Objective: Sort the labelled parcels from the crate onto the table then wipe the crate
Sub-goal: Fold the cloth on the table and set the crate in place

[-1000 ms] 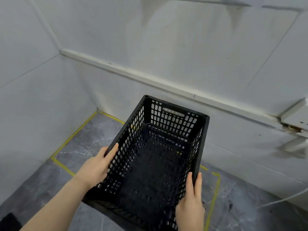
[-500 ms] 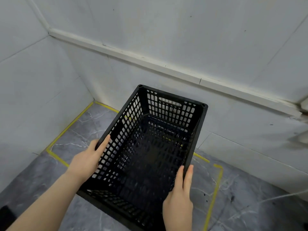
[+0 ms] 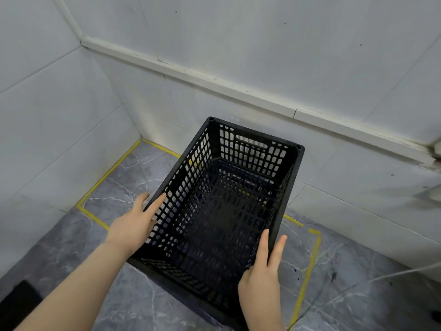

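— Two questions were put: how would the crate (image 3: 253, 161) handle, and where should it be taken hold of?

— It was judged light and stiff: black moulded plastic, walls and bottom perforated all over, so no sag was expected. The smooth walls were thought slippery under flat palms. The handle slot (image 3: 251, 142) cut in the far short wall was judged the surer hold, along with a matching one in the near wall if such exists.

— How was it held?

— No grip was closed on it. The left hand (image 3: 133, 225) was pressed flat against the outside of the left long wall, fingers straight. The right hand (image 3: 261, 275) was laid along the right wall by the near corner, fingers straight too.

— What was found in it?

— Nothing was seen inside, only the mesh bottom.

— Where was it placed?

— Inside the yellow tape (image 3: 107, 177) rectangle on the grey marbled floor (image 3: 143, 173), near the floor's far edge below the white wall (image 3: 238, 44). Whether it was resting or just clear of the floor could not be told. A white cable (image 3: 405, 271) was noted towards the floor's right edge.
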